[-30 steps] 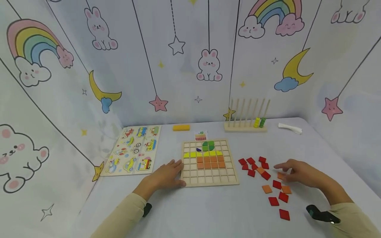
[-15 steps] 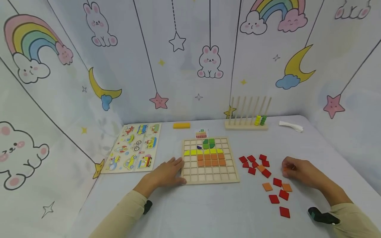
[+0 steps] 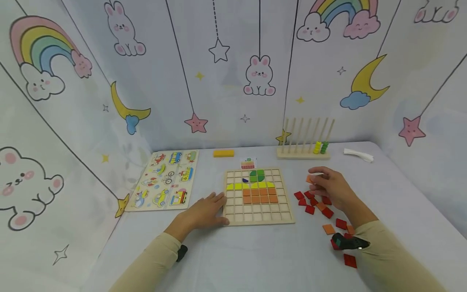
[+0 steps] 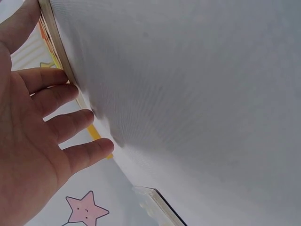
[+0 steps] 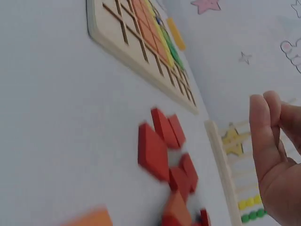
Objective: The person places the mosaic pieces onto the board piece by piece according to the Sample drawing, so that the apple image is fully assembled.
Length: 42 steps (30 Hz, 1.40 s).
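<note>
My right hand (image 3: 332, 187) pinches an orange tile (image 3: 309, 179) above the loose tiles, to the right of the wooden grid board (image 3: 259, 217). In the right wrist view the right hand (image 5: 277, 155) has thumb and fingers together, and the tile is hidden. Set in the board are rows of orange squares (image 3: 260, 196), a yellow row (image 3: 251, 185), green pieces (image 3: 257, 176) and a small dark blue piece (image 3: 245, 180). At the board's left edge rests my left hand (image 3: 208, 213); its fingers (image 4: 70, 125) are spread and fairly straight, touching the wooden side.
Several red tiles (image 3: 350, 260) and a few orange tiles (image 3: 328, 229) lie scattered under and near the right forearm. A picture card (image 3: 248, 164), a yellow block (image 3: 223, 153) and a peg rack (image 3: 303, 155) stand behind. A vehicle puzzle board (image 3: 164, 180) lies at left, a white object (image 3: 358, 155) at back right.
My right hand has picked up an orange tile from the right side of the pile and carried it up and left, towards the grid board. The left hand has stayed at the board's edge.
</note>
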Available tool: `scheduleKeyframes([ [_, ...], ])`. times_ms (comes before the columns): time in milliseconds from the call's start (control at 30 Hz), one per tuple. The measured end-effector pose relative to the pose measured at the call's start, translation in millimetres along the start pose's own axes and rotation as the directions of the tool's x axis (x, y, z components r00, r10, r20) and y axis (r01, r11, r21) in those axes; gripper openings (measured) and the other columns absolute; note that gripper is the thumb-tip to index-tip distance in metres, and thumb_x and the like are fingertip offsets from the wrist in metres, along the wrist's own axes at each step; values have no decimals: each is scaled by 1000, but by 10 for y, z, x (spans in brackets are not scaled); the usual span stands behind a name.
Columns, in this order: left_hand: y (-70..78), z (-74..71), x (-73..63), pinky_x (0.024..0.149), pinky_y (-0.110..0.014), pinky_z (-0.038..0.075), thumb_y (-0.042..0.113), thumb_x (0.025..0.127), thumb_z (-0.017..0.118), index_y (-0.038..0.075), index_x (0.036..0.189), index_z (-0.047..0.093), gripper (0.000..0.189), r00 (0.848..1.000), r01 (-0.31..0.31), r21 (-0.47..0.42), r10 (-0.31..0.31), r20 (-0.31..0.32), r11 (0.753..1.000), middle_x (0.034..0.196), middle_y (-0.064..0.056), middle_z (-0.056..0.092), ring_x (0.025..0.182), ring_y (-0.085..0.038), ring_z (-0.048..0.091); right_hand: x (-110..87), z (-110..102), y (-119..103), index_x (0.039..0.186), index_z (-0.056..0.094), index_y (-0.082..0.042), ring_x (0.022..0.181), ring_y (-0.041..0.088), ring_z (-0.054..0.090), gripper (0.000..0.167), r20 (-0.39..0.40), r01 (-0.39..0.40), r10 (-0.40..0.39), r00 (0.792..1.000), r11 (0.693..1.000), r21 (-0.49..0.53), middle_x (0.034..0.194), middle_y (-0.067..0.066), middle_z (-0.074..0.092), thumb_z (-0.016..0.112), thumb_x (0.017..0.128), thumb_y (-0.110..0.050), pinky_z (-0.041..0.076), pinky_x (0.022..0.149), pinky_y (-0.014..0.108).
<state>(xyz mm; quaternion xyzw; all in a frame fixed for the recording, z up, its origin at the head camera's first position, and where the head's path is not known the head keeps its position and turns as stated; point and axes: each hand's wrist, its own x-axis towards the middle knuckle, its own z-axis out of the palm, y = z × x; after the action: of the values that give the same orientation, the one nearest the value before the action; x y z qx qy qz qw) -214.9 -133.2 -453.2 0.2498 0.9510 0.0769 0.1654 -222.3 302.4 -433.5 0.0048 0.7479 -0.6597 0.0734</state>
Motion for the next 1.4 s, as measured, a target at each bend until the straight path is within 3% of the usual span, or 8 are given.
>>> scheduleKeyframes([
  [167,-3,10,15,120,-59,30,60,92,67,15,158,39,86,1000,-7,7,7,-5,1000,166,-3,33,154,-33,26,158,410,-118,140,53,3,85,12,71,43,40,-45,36,999,973,228,100,-1,67,65,101,-12,61,83,27],
  [300,-10,14,23,120,-59,30,60,92,67,14,158,38,86,1000,-9,4,9,-8,1000,166,-3,33,154,-33,27,244,656,-147,146,49,4,85,12,70,49,68,-85,70,995,961,263,101,3,65,64,101,-9,60,85,27],
  [800,-9,1,11,120,-58,30,58,92,68,14,159,37,86,1000,-6,3,6,1,1000,166,-4,32,154,-33,26,468,1440,-45,144,54,0,102,25,71,46,65,-155,145,987,969,192,128,14,61,64,101,-9,59,90,32],
  [1000,-15,-2,12,120,-59,29,58,93,67,13,159,38,85,1000,-15,0,15,3,1000,166,-5,32,154,-33,26,539,1632,12,133,65,-6,101,23,70,39,95,-62,72,993,992,-108,124,13,66,71,96,-16,59,89,28],
  [1067,-18,-4,9,120,-59,29,58,93,67,13,159,38,85,1000,-17,-7,17,5,1000,166,-5,32,154,-33,26,560,1711,26,128,70,-10,97,20,66,35,105,1,30,994,960,-280,114,8,70,74,94,-20,58,83,27],
  [1167,-26,-7,9,120,-59,29,58,93,67,13,159,38,85,1000,-15,-10,15,9,1000,166,-5,32,154,-33,26,593,1836,30,123,74,-15,93,19,59,31,144,105,-37,989,858,-503,104,3,69,75,93,-23,53,77,29],
  [1267,-34,-4,12,120,-59,30,59,93,66,13,158,38,85,1000,-17,-5,17,4,1000,166,-5,33,154,-34,27,633,1954,25,123,74,-17,93,19,58,30,188,170,-67,980,780,-602,105,1,68,74,94,-24,54,79,34],
  [1400,-34,-5,10,119,-59,30,59,93,66,13,158,39,84,1000,-19,-4,19,2,1000,166,-5,33,153,-34,28,674,2073,27,123,75,-17,103,18,61,30,190,185,-78,979,732,-656,116,0,71,74,94,-25,54,93,40],
])
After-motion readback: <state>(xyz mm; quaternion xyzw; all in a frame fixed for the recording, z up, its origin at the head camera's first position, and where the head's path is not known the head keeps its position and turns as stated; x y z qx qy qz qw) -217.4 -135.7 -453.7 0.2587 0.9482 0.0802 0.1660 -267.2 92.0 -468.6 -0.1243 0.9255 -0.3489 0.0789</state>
